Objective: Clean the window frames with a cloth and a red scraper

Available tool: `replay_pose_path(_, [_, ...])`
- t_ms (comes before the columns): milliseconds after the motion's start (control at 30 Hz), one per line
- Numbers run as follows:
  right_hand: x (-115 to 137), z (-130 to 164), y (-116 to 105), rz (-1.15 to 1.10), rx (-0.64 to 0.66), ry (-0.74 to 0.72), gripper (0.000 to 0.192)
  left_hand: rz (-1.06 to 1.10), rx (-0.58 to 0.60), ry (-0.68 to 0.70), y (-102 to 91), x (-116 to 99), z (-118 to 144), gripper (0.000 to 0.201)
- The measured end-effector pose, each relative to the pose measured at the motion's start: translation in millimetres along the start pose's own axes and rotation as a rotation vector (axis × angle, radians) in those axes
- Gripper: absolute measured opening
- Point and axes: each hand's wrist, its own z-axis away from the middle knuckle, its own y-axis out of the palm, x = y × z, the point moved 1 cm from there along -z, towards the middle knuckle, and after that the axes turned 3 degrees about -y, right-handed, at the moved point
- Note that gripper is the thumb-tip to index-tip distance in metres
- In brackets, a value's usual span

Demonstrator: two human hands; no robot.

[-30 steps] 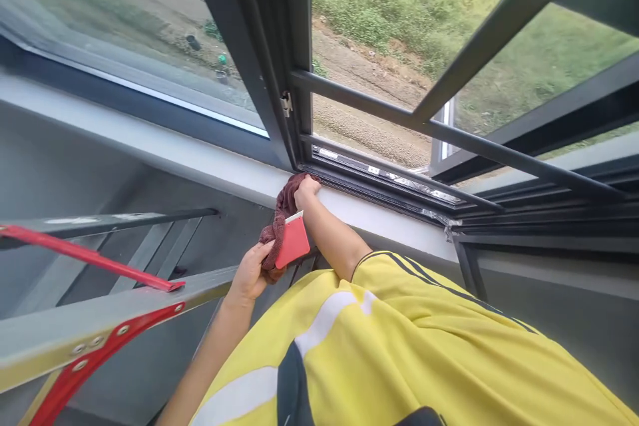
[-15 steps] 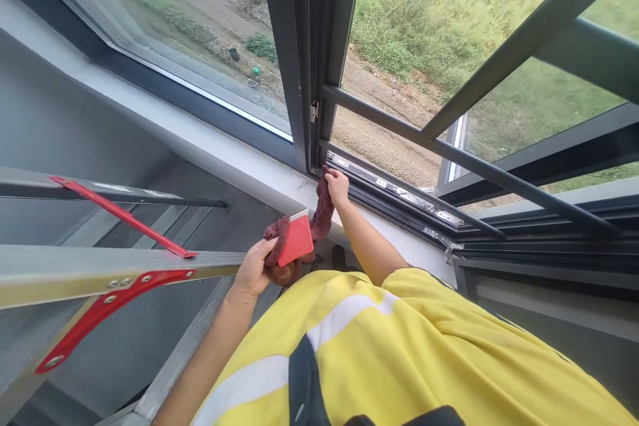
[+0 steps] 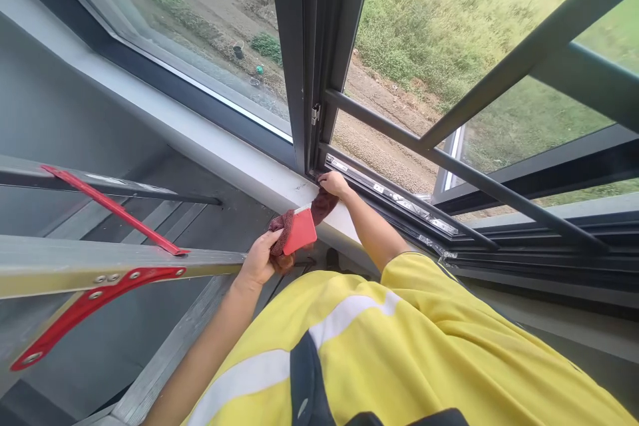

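My left hand (image 3: 260, 258) is closed around a red scraper (image 3: 301, 231) with a pale blade edge, and a bunched maroon cloth (image 3: 282, 225) is gripped with it. My right hand (image 3: 333, 183) pinches a stretch of maroon cloth (image 3: 324, 205) at the lower corner of the dark window frame (image 3: 308, 140). That cloth hangs down over the white sill (image 3: 279, 192) towards the scraper. Whether both pieces of cloth are one is hidden behind the scraper. The fingertips of my right hand are partly hidden at the frame corner.
A metal stepladder (image 3: 100, 259) with a red brace (image 3: 114, 208) stands at left. Dark bars (image 3: 379, 121) cross the window opening at right. Metal window hardware (image 3: 394, 198) runs along the lower track. An outward-opened sash (image 3: 529, 163) shows beyond the bars.
My right hand has moved slightly down and left against the frame corner, its cloth now bunched lower. My left hand with the scraper has shifted slightly up and right.
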Motion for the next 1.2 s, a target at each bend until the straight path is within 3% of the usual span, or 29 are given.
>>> replay_pose_path(100, [-1.1,5.4,-1.3,-0.012,-0.151,0.032,0.017,0.046,-0.023,-0.017,-2.4,3.2,-5.1,0.018])
replay_pose_path(167, [7.7,4.7,6.8,0.027,-0.183,0.083,0.022,0.07,-0.014,-0.039,-0.4,4.5,-7.8,0.015])
replay_pose_path(233, [17.0,4.4,12.5,0.01,-0.073,0.108,0.024,0.107,0.009,-0.052,4.7,4.6,-9.0,0.015])
replay_pose_path(300, [20.5,10.6,8.4,-0.094,0.121,0.091,0.021,0.157,0.019,-0.045,10.3,3.5,-8.4,0.014])
replay_pose_path(367, [16.0,27.0,-7.1,-0.206,0.226,0.05,0.02,0.2,0.003,-0.03,13.7,1.1,-5.7,0.012])
replay_pose_path(467, [2.7,65.1,-40.3,-0.226,0.176,0.05,0.023,0.187,-0.03,-0.052,12.4,-5.8,0.7,0.011])
replay_pose_path(567, [3.7,103.8,-67.2,-0.131,0.147,0.133,0.012,0.081,0.021,-0.105,10.4,-17.5,8.9,0.02])
replay_pose_path(633, [20.6,126.2,-78.7,-0.215,0.161,0.147,0.011,0.013,0.068,-0.094,12.8,-26.8,14.9,0.027])
replay_pose_path(667, [33.5,136.9,-82.5,-0.317,0.203,0.128,0.021,-0.02,0.097,-0.088,15.4,-30.9,17.9,0.03])
replay_pose_path(733, [63.4,158.3,-85.6,-0.553,0.368,0.062,0.044,-0.087,0.184,-0.099,22.5,-36.0,23.3,0.037])
replay_pose_path(800, [90.5,178.0,-82.5,-0.707,0.482,-0.002,0.052,-0.122,0.258,-0.086,29.7,-36.4,26.5,0.038])
replay_pose_path(900, [109.9,194.0,-66.7,-0.771,0.361,-0.03,0.05,-0.1,0.234,0.026,36.2,-29.8,25.4,0.032])
replay_pose_path(1033, [90.0,188.7,-49.7,-0.774,0.21,0.063,0.04,-0.112,0.147,0.043,36.9,-21.5,17.8,0.037])
replay_pose_path(1133, [57.8,183.7,-64.8,-0.568,-0.059,0.033,0.027,-0.131,0.132,-0.018,33.5,-28.8,15.5,0.04])
replay_pose_path(1200, [41.1,185.3,-80.8,-0.39,-0.115,-0.05,0.02,-0.152,0.142,-0.016,32.0,-40.9,19.1,0.039])
